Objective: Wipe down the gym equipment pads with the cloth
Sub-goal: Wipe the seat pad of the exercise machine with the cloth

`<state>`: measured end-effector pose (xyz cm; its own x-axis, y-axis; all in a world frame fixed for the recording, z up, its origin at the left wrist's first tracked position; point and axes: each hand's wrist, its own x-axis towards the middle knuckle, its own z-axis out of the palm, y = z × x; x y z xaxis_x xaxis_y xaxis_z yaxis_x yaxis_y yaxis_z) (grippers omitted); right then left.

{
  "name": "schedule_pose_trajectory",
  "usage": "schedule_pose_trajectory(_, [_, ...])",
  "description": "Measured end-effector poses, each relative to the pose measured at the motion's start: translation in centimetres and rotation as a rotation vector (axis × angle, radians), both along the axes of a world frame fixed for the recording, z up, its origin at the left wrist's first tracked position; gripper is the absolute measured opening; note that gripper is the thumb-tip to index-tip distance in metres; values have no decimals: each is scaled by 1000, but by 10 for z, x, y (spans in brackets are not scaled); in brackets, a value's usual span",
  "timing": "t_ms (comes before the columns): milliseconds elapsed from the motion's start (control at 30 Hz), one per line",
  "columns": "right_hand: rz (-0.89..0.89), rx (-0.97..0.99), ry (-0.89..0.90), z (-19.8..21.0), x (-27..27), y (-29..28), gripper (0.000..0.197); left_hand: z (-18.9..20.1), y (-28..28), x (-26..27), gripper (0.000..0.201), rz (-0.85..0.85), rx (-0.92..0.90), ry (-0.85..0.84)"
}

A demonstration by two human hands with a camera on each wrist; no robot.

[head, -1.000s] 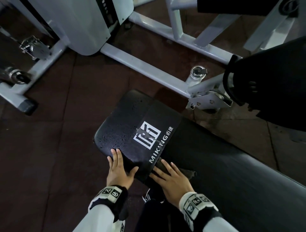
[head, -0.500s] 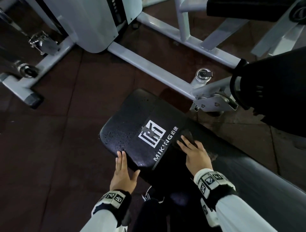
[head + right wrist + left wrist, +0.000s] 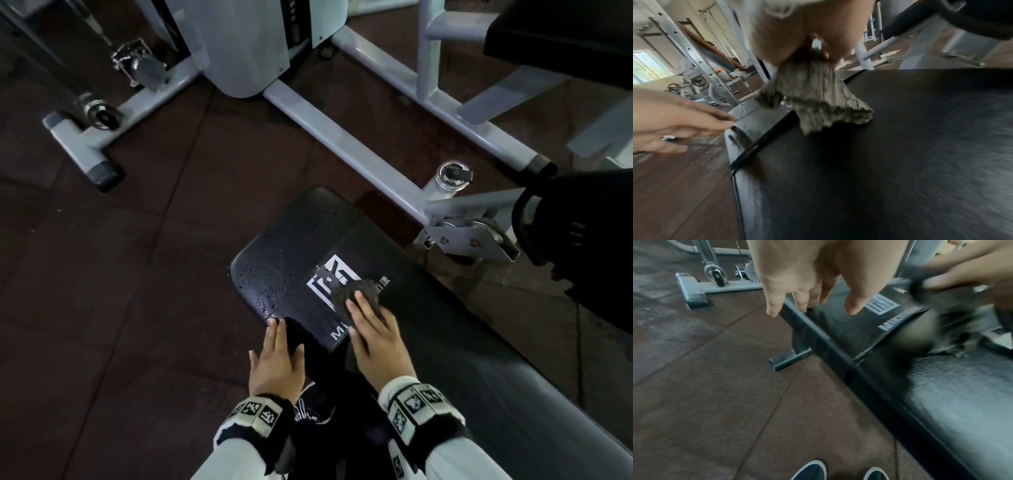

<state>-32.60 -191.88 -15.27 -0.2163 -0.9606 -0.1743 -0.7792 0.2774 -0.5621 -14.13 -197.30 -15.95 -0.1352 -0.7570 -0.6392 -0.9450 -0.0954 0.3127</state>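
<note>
A long black bench pad (image 3: 284,260) with a white logo runs from the centre to the lower right, and water droplets speckle its left end. My right hand (image 3: 368,318) lies flat on a dark grey cloth (image 3: 346,291) and presses it onto the logo. The right wrist view shows the cloth (image 3: 818,100) bunched under the palm against the pad (image 3: 900,146). My left hand (image 3: 277,356) rests with straight fingers on the pad's near left edge and holds nothing. In the left wrist view that hand (image 3: 807,288) touches the pad's rim (image 3: 818,337), and the cloth (image 3: 953,318) is blurred.
A white machine frame (image 3: 342,137) and weight-stack housing (image 3: 239,44) stand beyond the bench. Another black pad (image 3: 599,240) sits at the right, with a third (image 3: 565,34) at the top right. Brown rubber floor tiles (image 3: 120,274) lie to the left. My shoes (image 3: 809,470) stand beside the bench.
My right hand has slid the cloth from the pad's near edge out across it and onto the logo. The left hand has stayed on the near left edge.
</note>
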Motion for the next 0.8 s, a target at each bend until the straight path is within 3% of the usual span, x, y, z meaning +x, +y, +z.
schedule_pose_trajectory(133, [124, 176, 76, -8, 4, -13, 51, 8, 4, -24, 63, -86, -104, -42])
schedule_pose_trajectory(200, [23, 155, 96, -2, -5, -10, 50, 14, 3, -39, 68, -116, -109, -10])
schedule_pose_trajectory(300, [-149, 185, 136, -4, -32, 5, 55, 11, 3, -67, 59, -191, -188, 40])
schedule_pose_trajectory(433, [-272, 507, 160, -13, -80, 21, 61, 0, 3, -94, 64, -227, -183, -25])
schedule_pose_trajectory(567, [-326, 769, 90, -10, -109, 20, 74, -7, 6, -92, 66, -239, -177, -65])
schedule_pose_trajectory(700, [-293, 817, 94, -8, -109, 20, 74, -8, 17, -77, 65, -266, -200, -59])
schedule_pose_trajectory(800, [-274, 832, 105, -6, -109, 20, 73, -6, 29, -66, 68, -178, -221, -20])
